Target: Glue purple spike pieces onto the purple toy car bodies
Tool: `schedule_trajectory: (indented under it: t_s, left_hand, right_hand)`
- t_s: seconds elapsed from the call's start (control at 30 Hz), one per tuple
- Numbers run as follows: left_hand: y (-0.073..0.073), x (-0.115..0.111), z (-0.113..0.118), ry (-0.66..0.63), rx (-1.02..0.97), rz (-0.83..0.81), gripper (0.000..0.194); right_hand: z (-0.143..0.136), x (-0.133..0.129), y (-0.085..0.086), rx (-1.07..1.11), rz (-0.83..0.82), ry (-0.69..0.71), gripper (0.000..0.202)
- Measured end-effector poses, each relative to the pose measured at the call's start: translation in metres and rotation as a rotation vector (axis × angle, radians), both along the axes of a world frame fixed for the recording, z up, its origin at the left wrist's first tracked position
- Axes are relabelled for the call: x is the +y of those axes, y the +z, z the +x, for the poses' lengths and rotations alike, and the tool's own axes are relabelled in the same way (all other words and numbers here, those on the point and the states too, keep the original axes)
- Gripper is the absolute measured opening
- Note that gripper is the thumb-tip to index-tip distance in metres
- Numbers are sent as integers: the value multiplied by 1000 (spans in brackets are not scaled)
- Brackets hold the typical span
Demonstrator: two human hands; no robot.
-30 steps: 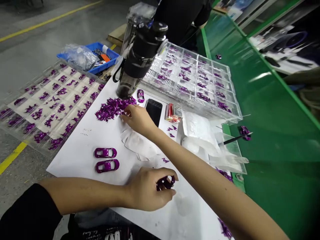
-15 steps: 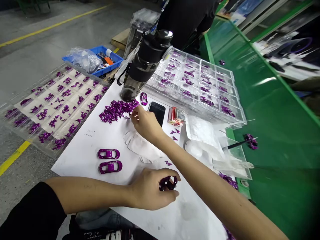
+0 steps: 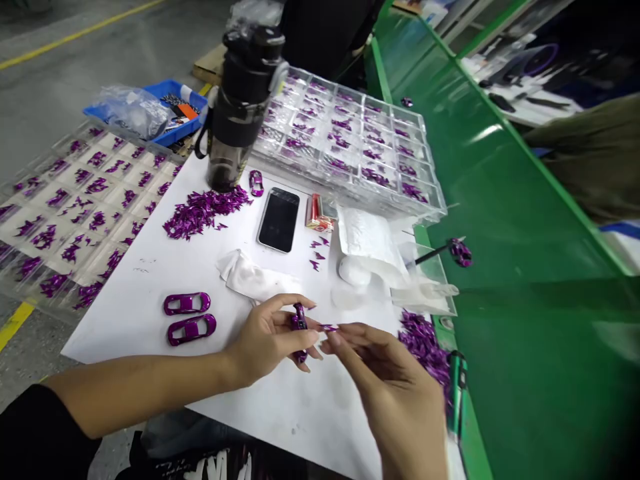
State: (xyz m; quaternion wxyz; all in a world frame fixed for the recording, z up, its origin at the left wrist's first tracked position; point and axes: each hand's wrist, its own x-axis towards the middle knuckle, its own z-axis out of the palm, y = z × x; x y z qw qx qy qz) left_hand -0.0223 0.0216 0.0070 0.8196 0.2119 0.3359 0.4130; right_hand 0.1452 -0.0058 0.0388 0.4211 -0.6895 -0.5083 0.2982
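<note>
My left hand (image 3: pixel 273 337) grips a purple toy car body (image 3: pixel 300 325) on edge between thumb and fingers, above the white tabletop. Close beside it, my right hand (image 3: pixel 385 373) pinches a small pointed purple part (image 3: pixel 329 327) at its fingertips, near the car body. Whether the two pieces touch I cannot tell. To the left lie two purple car bodies (image 3: pixel 191 329), one behind the other. A heap of small purple parts (image 3: pixel 200 212) sits farther back, with another car body (image 3: pixel 256 183) at its right. A crumpled white cloth (image 3: pixel 255 279) rests behind my left hand.
A dark water bottle (image 3: pixel 237 110) stands behind the heap. Around it are a phone (image 3: pixel 279 220), a red box (image 3: pixel 319 213), and a clear compartment tray (image 3: pixel 350 133). Another tray (image 3: pixel 85 200) is at left. A green cutter (image 3: pixel 457 393) and more parts (image 3: pixel 425 347) lie right, by the green conveyor (image 3: pixel 525 233).
My right hand has come back from the heap with a small purple part, to beside my left hand. My left hand has raised and turned the car body. The view has shifted.
</note>
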Motion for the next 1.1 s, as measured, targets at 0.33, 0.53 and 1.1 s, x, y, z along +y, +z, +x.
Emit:
schedule_trajectory:
  t_s: [0.33,0.53,1.1]
  left_hand:
    - [4,-2,-2,-86,82,77,47]
    - [4,-8,0,-77,169,152,48]
    - [-6,-20,4,-2,513,452,37]
  right_hand:
    - [4,-29,-29,-478,300,167,29]
    - [12,-32,-27,-423,170,237,28]
    - [-34,-29,-11,-11,53,66,19]
